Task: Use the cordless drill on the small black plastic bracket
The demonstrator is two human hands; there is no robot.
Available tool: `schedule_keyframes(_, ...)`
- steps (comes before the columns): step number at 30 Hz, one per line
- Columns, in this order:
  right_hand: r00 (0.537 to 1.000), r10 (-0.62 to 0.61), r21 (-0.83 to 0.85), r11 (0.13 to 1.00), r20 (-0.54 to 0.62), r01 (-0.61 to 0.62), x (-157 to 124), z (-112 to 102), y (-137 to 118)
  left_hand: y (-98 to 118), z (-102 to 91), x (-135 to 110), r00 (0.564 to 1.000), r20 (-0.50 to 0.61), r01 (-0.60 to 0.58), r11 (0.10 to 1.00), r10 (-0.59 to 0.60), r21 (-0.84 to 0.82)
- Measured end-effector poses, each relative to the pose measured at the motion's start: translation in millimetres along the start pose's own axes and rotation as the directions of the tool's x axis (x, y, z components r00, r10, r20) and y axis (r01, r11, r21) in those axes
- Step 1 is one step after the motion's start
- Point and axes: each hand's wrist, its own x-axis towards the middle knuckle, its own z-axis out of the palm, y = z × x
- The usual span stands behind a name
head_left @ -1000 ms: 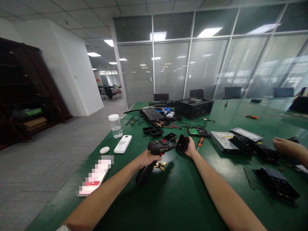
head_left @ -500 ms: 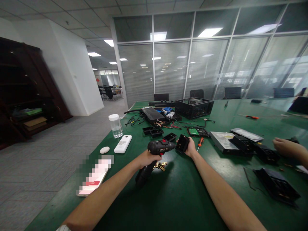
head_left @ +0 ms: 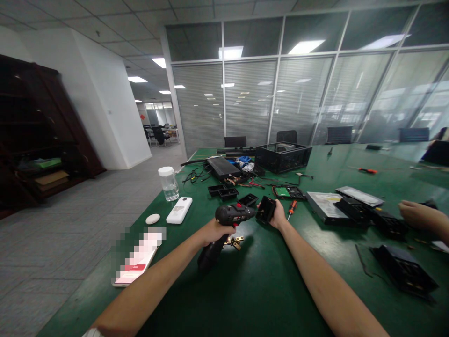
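My left hand [head_left: 214, 232] is wrapped around the grip of a black cordless drill [head_left: 233, 214], whose chuck points right. In my right hand [head_left: 278, 215] is a small black open box [head_left: 265, 209], tilted with its hollow side toward the drill. The drill's front end is close to the box; whether a bit touches it I cannot make out. Below the drill lies a small heap of brass-coloured metal pieces [head_left: 238, 241], partly hidden by the drill and hand. Similar black boxes [head_left: 228, 193] lie beyond the drill, and an orange-handled screwdriver [head_left: 292, 208] rests right of my right hand.
A clear jar [head_left: 169, 185], a white device [head_left: 179, 210] and a phone [head_left: 140, 260] lie left on the green table [head_left: 266, 299]. Cables, a black case [head_left: 283, 157] and a hard drive [head_left: 288, 192] stand behind. At right, another person's hand [head_left: 416, 215] is among black parts.
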Motion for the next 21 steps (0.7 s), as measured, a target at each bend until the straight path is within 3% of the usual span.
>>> schedule_keyframes(21, 1.000, 0.001, -0.019, 1.000, 0.001, 0.000, 1.9, -2.0, 1.3, -10.6, -2.1, 5.5, 1.000, -0.008, -0.029, 1.000, 0.029, 0.006)
